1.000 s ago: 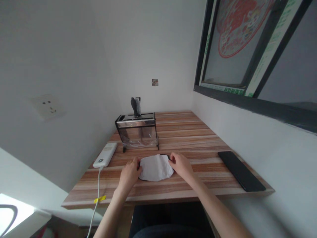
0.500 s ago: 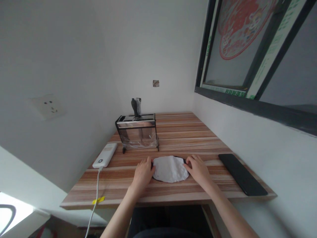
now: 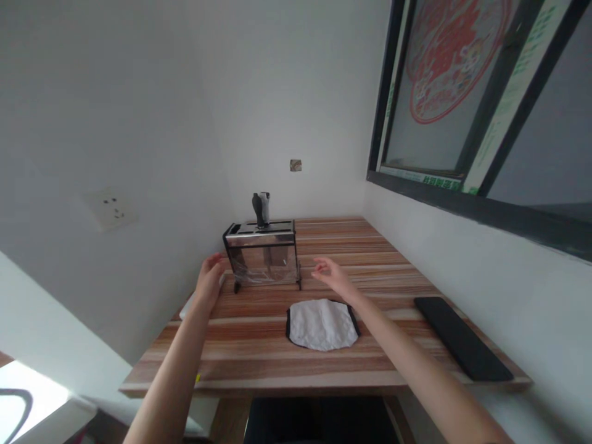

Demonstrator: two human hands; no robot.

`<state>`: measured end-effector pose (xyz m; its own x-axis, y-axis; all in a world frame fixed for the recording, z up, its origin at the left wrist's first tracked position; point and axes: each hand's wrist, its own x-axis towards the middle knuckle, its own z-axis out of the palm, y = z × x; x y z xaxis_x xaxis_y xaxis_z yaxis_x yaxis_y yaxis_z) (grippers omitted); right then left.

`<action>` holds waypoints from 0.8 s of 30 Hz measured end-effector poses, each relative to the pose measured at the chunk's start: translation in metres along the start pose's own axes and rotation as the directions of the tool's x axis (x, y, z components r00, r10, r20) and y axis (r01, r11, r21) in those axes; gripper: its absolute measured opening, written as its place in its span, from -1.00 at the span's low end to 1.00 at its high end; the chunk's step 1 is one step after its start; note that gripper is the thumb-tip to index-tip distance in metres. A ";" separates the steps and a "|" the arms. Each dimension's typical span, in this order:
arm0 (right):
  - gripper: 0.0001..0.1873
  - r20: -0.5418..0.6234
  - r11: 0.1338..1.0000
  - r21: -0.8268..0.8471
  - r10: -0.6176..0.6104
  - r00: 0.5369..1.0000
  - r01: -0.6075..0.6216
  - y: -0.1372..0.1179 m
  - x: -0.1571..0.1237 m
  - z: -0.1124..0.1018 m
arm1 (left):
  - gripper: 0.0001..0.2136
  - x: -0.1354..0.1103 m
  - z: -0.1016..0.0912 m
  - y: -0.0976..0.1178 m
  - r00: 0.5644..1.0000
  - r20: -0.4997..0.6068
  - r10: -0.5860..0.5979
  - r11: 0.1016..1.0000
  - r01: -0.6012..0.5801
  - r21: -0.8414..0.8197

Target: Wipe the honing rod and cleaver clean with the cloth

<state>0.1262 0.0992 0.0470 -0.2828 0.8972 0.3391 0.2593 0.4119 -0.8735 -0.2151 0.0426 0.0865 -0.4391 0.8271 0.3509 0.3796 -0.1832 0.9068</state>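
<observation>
A clear box with a metal top (image 3: 262,253) stands on the wooden table (image 3: 370,265), with a dark handle (image 3: 260,208) sticking up from it. My left hand (image 3: 209,280) hangs open just left of the box, fingers loosely curved, holding nothing. To the box's right my right hand (image 3: 329,273) is open too, fingers spread. Neither hand touches the box. A white cloth with black edging (image 3: 321,324) lies flat on the table nearer to me, between my forearms.
A black phone (image 3: 461,337) lies at the table's right end by the wall. A white power bank (image 3: 185,306) is mostly hidden behind my left arm. A wall socket (image 3: 109,208) sits on the left wall, a dark-framed window (image 3: 481,105) on the right.
Both hands let go of the white cloth and moved away from me, up to either side of the clear box. The cloth stays flat on the table.
</observation>
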 end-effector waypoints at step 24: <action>-0.18 0.342 0.973 0.232 -0.077 0.937 -0.005 -0.010 0.080 0.024 | -0.24 0.074 -0.014 -0.027 0.703 0.704 -0.097 0.972 0.219 -0.085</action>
<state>0.0793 0.1631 0.0744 -0.6005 0.7542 0.2656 0.0391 0.3594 -0.9323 -0.2697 0.1013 0.0909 0.2276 0.9737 -0.0055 0.2037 -0.0421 0.9781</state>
